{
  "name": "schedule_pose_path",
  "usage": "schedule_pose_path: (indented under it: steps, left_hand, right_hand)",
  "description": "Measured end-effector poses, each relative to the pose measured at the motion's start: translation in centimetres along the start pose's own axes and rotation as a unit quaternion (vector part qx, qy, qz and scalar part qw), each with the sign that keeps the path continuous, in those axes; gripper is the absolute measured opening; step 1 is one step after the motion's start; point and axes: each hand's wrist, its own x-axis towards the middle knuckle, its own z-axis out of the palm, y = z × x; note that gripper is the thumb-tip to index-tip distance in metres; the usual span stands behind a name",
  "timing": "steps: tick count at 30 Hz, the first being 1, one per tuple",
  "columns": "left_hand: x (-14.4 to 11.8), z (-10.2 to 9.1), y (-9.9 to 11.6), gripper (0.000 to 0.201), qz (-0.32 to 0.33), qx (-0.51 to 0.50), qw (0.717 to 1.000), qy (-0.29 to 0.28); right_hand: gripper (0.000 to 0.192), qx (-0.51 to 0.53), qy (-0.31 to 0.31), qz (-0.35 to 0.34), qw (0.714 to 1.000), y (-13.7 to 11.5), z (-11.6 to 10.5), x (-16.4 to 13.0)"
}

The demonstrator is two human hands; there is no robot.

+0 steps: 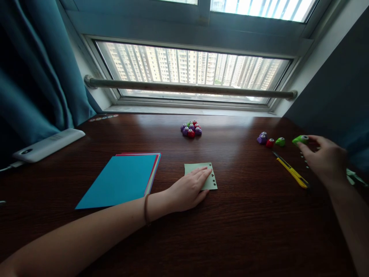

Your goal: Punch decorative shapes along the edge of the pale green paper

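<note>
Left hand (190,188) lies flat, fingers spread, on one green paper (205,175) at centre frame. Right hand (325,157), at right, pinches one green punch (300,139); three punches (270,140) sit beside it.

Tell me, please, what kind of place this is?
Probably a room in a high-rise flat, used for paper craft: a dark wooden desk stands under a window facing apartment towers, with coloured paper sheets and small paper punches.

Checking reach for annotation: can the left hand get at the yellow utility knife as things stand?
Probably yes. The left hand lies flat on the green paper, and the dark table between it and the yellow utility knife looks bare. The right hand, at the green punch, sits just beyond the knife and might crowd it.
</note>
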Motion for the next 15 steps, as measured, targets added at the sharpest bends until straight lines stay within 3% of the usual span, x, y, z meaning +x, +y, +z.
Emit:
schedule_pose_path:
  steps: [1, 3, 6, 13, 15]
  left_hand:
    - [0.0, 0.0, 0.0, 0.052, 0.002, -0.002, 1.000, 0.001]
    - [0.0, -0.1, 0.0, 0.051, 0.006, -0.004, 1.000, 0.004]
    - [0.0, -0.1, -0.1, 0.050, 0.007, -0.002, 1.000, 0.004]
    - [-0.2, 0.0, -0.1, 0.050, 0.012, -0.008, 1.000, 0.012]
    - [-0.2, 0.0, -0.1, 0.050, 0.014, -0.012, 1.000, 0.015]
  right_hand:
    - [0.032, -0.039, -0.010, 0.052, 0.998, 3.0, 0.5, 0.2]
    - [0.033, -0.095, -0.097, 0.157, 0.978, 8.0, 1.5, 0.4]
    - [0.032, -0.125, -0.142, 0.217, 0.958, 11.2, 2.5, 0.5]
    - [0.038, -0.009, -0.105, 0.118, 0.987, 6.2, 5.3, -0.3]
    - [0.036, 0.053, -0.094, 0.127, 0.986, 5.8, 6.4, -0.8]
